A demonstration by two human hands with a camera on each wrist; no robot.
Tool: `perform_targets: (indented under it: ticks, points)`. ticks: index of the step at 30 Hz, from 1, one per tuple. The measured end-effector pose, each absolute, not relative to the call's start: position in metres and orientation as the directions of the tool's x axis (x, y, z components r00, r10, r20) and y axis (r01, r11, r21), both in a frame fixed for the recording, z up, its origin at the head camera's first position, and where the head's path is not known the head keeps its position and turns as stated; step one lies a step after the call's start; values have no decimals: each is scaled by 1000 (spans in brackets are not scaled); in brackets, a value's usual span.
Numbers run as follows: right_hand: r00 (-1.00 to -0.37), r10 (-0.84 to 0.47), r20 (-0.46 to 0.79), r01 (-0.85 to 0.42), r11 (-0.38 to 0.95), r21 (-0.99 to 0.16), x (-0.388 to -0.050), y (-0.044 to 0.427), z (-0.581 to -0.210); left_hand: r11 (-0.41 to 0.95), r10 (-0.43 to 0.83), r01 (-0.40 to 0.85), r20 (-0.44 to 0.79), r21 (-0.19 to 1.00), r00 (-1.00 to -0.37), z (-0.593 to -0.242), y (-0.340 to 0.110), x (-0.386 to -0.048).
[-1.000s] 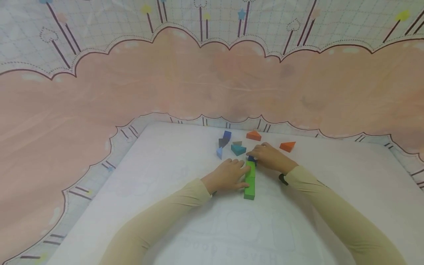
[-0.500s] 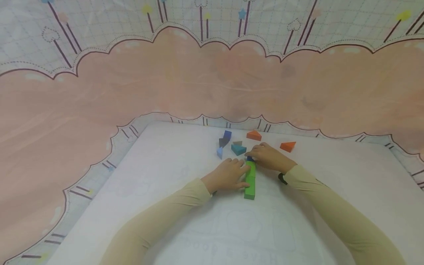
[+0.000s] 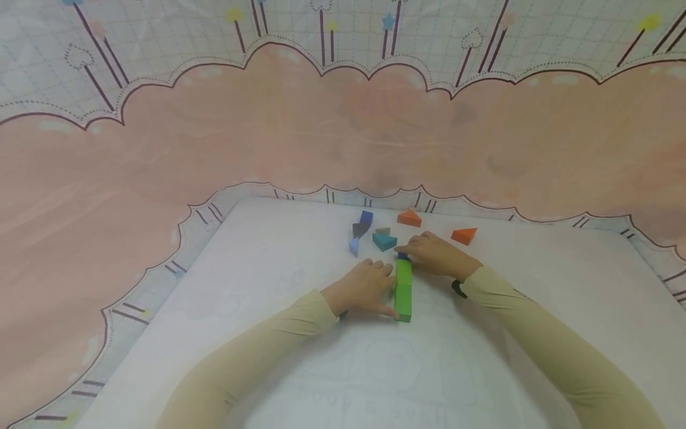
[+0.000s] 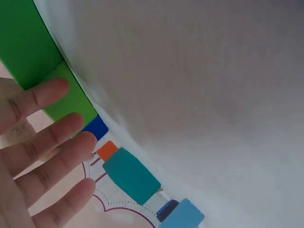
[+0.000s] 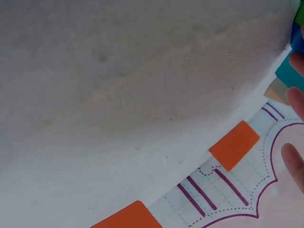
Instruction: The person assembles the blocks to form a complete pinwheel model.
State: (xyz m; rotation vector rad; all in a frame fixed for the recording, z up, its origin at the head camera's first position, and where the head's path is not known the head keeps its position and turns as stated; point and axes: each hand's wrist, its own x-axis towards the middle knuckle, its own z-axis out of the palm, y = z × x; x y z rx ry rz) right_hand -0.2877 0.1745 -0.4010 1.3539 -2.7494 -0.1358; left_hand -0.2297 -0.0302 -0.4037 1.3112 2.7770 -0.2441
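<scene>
Two green blocks lie end to end, the far one (image 3: 404, 271) touching the near one (image 3: 403, 302). At their far end is a blue block (image 3: 402, 256), partly covered by my right hand (image 3: 436, 253), whose fingers rest on it. My left hand (image 3: 366, 289) lies along the left side of the green blocks, thumb at the near block's front end. In the left wrist view the left hand's fingers (image 4: 45, 142) are extended and spread beside the lighter green block (image 4: 71, 95). Only fingertips of the right hand (image 5: 295, 102) show in the right wrist view.
Beyond the hands lie a teal block (image 3: 384, 241), a light blue triangle (image 3: 354, 246), a dark block (image 3: 360, 229), a blue block (image 3: 367, 217), a beige piece (image 3: 383, 230) and two orange triangles (image 3: 409, 218). A patterned cloth (image 3: 321, 137) hangs behind the white table (image 3: 257, 238).
My left thumb has slid toward the near end of the green blocks, and the left fingers have drawn back from their top to their left side. The blue block now lines up with the green ones.
</scene>
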Motion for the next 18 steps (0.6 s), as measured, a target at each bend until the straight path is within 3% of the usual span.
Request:
perform_targets:
  ticks: [18]
  points:
    - [-601,-798,38,-794,602,91,-287,171,-401,632,751,768,-162,-107,-640,-406,-28,-227]
